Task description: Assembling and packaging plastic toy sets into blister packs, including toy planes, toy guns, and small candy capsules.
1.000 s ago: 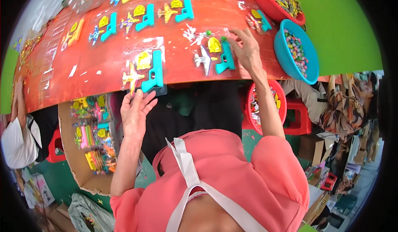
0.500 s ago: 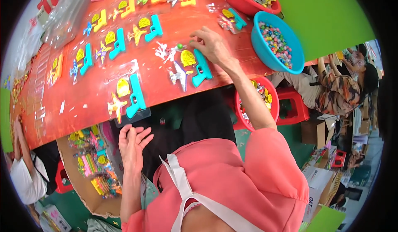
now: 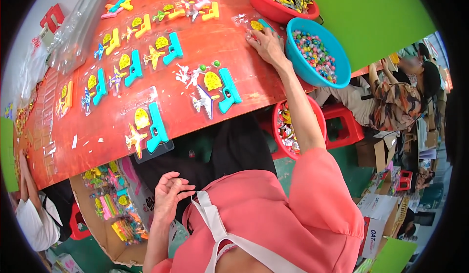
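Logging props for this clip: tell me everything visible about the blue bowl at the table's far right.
The blue bowl is a round, smooth basin that looks like plastic, standing upright at the right edge of the red table. It is filled with small multicoloured pieces, too small to identify. A red basin of mixed items sits just beyond it, seemingly touching. The right hand rests on the table beside its left rim, on a clear toy pack, not in the bowl.
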A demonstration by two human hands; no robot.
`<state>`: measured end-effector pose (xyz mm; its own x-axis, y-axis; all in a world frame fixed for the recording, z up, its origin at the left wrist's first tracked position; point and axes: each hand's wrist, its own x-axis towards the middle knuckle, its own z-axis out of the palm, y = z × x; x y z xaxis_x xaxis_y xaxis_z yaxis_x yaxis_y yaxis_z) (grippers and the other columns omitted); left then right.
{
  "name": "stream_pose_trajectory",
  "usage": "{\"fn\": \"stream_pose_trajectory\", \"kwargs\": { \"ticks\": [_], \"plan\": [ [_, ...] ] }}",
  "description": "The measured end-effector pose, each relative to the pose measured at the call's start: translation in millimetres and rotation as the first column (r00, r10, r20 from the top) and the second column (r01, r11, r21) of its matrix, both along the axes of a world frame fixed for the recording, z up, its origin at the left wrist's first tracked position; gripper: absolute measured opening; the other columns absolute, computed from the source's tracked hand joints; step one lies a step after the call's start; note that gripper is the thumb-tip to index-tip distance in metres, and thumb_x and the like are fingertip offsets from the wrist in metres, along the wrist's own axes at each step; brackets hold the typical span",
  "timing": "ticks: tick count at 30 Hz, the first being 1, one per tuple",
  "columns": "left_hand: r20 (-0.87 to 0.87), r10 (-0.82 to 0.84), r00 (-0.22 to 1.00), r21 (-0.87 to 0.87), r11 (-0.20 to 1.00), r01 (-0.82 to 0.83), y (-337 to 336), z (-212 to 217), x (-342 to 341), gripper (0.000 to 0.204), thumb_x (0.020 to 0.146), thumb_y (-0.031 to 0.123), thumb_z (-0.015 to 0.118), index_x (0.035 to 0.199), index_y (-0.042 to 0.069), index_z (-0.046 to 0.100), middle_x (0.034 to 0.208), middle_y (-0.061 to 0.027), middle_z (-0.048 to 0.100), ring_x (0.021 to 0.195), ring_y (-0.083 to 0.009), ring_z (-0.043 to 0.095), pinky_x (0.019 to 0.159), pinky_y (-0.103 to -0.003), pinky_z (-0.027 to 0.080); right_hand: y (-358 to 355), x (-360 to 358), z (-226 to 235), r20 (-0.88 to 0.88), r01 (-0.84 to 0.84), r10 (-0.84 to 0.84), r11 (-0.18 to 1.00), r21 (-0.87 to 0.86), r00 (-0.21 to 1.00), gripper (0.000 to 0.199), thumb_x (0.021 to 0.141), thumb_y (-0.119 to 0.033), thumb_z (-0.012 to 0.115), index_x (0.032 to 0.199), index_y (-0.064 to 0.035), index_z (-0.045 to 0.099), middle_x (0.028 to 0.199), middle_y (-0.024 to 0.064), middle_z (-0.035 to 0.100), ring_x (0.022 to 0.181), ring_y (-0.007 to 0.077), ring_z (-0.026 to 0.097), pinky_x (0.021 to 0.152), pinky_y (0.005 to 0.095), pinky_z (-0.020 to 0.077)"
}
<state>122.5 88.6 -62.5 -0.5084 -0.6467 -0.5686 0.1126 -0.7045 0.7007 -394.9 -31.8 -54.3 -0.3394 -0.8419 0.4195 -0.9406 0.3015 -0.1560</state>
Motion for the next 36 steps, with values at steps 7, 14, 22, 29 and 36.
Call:
{"fn": "stream_pose_trajectory", "kwargs": {
  "ticks": [7, 14, 22, 29, 36],
  "plan": [
    [0.013, -0.150, 0.989, -0.057, 0.987, 0.150, 1.7, 4.8, -8.5, 0.025, 0.096, 0.009, 0.058, 0.119, 0.002, 0.049, 0.101, -0.0124, 0.065, 0.091, -0.0262, 0.069, 0.081, -0.038, 0.059, 49.7, 78.3, 19.3, -0.145, 0.013, -0.008, 0.999, 0.032, 0.989, 0.041, 0.085, -0.044, 0.065, 0.118, -0.0205, 0.067, 0.112, 0.0131, 0.058, 0.103, 0.0337, 0.056, 0.083, 0.0496, 0.0464],
    [0.284, -0.302, 0.910, -0.264, 0.888, 0.377, 5.9, 13.4, -6.3, 0.030, 0.092, 0.003, 0.061, 0.121, -0.001, 0.054, 0.110, -0.0121, 0.064, 0.101, -0.0182, 0.064, 0.093, -0.029, 0.049, 90.6, 120.5, 40.7, -0.038, -0.100, 0.099, 0.995, -0.027, 0.994, 0.036, 0.084, -0.040, 0.068, 0.109, -0.0144, 0.068, 0.109, 0.0137, 0.058, 0.103, 0.0338, 0.057, 0.084, 0.0465, 0.0473],
    [0.508, -0.424, 0.750, -0.487, 0.576, 0.656, -2.1, 67.6, -31.7, 0.035, 0.087, 0.007, 0.066, 0.119, -0.006, 0.058, 0.106, -0.0141, 0.060, 0.100, -0.0228, 0.063, 0.086, -0.032, 0.052, 160.2, -94.8, 123.2, 0.017, 0.270, -0.277, 0.947, 0.171, 0.961, 0.054, 0.088, -0.045, 0.065, 0.122, -0.0024, 0.062, 0.107, 0.0220, 0.067, 0.099, 0.0321, 0.066, 0.084, 0.0430, 0.0508],
    [0.472, -0.636, 0.611, -0.552, 0.327, 0.767, -33.9, 123.8, -130.3, 0.034, 0.089, -0.002, 0.063, 0.122, -0.004, 0.056, 0.109, -0.0092, 0.058, 0.104, -0.0169, 0.062, 0.090, -0.029, 0.051, 155.7, -177.3, 43.1, 0.056, 0.004, -0.025, 0.939, 0.345, 0.998, 0.069, 0.075, -0.050, 0.074, 0.126, -0.0058, 0.059, 0.115, 0.0252, 0.063, 0.102, 0.0394, 0.063, 0.090, 0.0450, 0.0500],
    [0.492, -0.536, 0.686, -0.798, 0.036, 0.601, -71.0, 146.7, -300.0, 0.031, 0.091, 0.015, 0.063, 0.120, 0.002, 0.060, 0.107, -0.0143, 0.064, 0.094, -0.0261, 0.065, 0.083, -0.035, 0.052, 148.8, -168.1, 86.7, 0.415, -0.109, 0.066, 0.991, 0.082, 0.907, 0.028, 0.090, -0.030, 0.067, 0.100, -0.0043, 0.069, 0.085, 0.0095, 0.067, 0.070, 0.0158, 0.061, 0.057, 0.0307, 0.0472]
  ]
}}
